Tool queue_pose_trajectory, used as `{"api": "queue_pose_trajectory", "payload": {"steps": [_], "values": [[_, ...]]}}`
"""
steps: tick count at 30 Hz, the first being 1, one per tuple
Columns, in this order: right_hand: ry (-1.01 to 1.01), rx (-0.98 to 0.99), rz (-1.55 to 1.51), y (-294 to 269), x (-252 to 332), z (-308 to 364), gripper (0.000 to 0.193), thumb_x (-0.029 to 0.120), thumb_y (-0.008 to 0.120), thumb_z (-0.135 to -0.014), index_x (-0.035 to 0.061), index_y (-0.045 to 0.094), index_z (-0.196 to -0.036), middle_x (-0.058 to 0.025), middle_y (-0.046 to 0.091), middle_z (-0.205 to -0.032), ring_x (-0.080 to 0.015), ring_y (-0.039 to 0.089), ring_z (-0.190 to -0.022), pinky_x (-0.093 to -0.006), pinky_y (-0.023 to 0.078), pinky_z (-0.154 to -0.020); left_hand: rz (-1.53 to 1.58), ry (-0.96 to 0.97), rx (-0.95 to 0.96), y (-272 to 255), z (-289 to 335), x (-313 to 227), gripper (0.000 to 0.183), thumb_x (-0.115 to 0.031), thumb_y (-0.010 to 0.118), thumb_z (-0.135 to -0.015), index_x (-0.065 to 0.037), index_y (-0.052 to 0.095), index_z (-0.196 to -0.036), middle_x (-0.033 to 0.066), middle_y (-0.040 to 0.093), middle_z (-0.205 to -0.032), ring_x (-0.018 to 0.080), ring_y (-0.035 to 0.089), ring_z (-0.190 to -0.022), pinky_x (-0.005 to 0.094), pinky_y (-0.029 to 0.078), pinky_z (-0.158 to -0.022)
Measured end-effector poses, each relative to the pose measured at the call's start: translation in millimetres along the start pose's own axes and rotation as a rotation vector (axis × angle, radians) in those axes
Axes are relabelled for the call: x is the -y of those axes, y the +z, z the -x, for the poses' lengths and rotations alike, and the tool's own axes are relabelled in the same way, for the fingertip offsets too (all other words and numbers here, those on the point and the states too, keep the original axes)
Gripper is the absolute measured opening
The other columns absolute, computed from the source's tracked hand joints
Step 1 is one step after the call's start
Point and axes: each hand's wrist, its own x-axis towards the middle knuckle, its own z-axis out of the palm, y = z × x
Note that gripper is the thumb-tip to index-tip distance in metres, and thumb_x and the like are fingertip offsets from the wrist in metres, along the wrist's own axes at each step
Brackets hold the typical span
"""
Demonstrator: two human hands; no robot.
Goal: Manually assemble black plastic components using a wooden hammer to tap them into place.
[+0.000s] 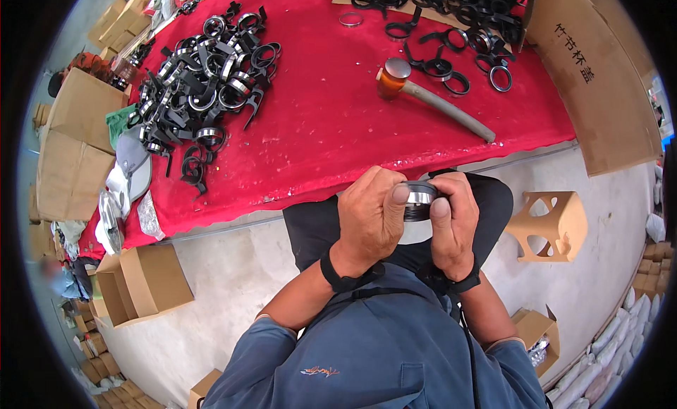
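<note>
Over my lap, just off the near edge of the table, I hold a black cup-lid ring with a silver metal band (421,197) between both hands. My left hand (370,208) grips its left side, thumb on top. From the right, my right hand (456,215) closes on it with the thumb pressed at its near rim. The fingers underneath are hidden. Farther off on the red cloth (303,113) lies a mallet (444,109) with an amber head and a grey handle. A big heap of similar black-and-silver rings with straps (204,84) sits to the left.
More black rings (479,39) spill from an open cardboard box (596,77) at the far right. A thin loose metal ring (350,20) lies near them. On the floor stand an open carton (144,285) at left and a wooden stool (549,227) at right.
</note>
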Motion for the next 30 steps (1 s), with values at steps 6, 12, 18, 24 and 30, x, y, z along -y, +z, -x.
{"api": "queue_pose_trajectory", "payload": {"steps": [6, 12, 18, 24, 30], "values": [[0.195, -0.122, -0.061, 0, 0, -12, 0.044, 0.030, 0.054, -0.114, -0.0025, 0.064, -0.086, -0.0120, 0.059, -0.079, -0.0223, 0.057, -0.071, -0.0361, 0.045, -0.066, -0.104, 0.132, -0.052, 16, 0, -1, 0.033, -0.027, 0.062, -0.109, -0.004, 0.068, -0.087, 0.0124, 0.059, -0.074, 0.0333, 0.059, -0.063, 0.0426, 0.046, -0.058], [0.243, -0.165, -0.043, 10, -2, -22, 0.045, 0.025, 0.056, -0.113, -0.0027, 0.060, -0.077, -0.0107, 0.055, -0.069, -0.0224, 0.052, -0.061, -0.0373, 0.042, -0.060, -0.277, 0.203, -0.018, 7, -2, 8, 0.023, -0.016, 0.065, -0.104, -0.005, 0.067, -0.084, 0.0105, 0.059, -0.074, 0.0308, 0.059, -0.062, 0.0427, 0.046, -0.055], [0.078, -0.227, 0.021, 23, -10, -10, 0.031, 0.015, 0.050, -0.105, -0.0014, 0.055, -0.079, -0.0095, 0.049, -0.070, -0.0216, 0.050, -0.063, -0.0372, 0.040, -0.059, -0.198, 0.411, -0.131, 7, 0, 17, 0.012, -0.005, 0.069, -0.092, -0.004, 0.064, -0.081, 0.0117, 0.059, -0.071, 0.0310, 0.061, -0.058, 0.0455, 0.047, -0.050], [0.329, -0.406, -0.126, 17, -28, -3, 0.061, 0.042, 0.040, -0.118, 0.0015, 0.048, -0.073, -0.0031, 0.044, -0.069, -0.0163, 0.041, -0.066, -0.0345, 0.038, -0.062, -0.150, 0.324, -0.144, 26, 3, 7, 0.024, -0.012, 0.070, -0.099, -0.006, 0.062, -0.077, 0.0084, 0.057, -0.069, 0.0294, 0.061, -0.063, 0.0445, 0.046, -0.056], [0.431, -0.399, -0.104, 26, -39, -30, 0.066, 0.051, 0.038, -0.118, 0.0042, 0.050, -0.073, -0.0036, 0.046, -0.067, -0.0153, 0.043, -0.067, -0.0347, 0.038, -0.063, -0.162, 0.275, -0.189, 37, -13, 21, 0.023, -0.014, 0.071, -0.098, -0.006, 0.064, -0.078, 0.0105, 0.060, -0.072, 0.0300, 0.063, -0.064, 0.0440, 0.047, -0.056]]}}
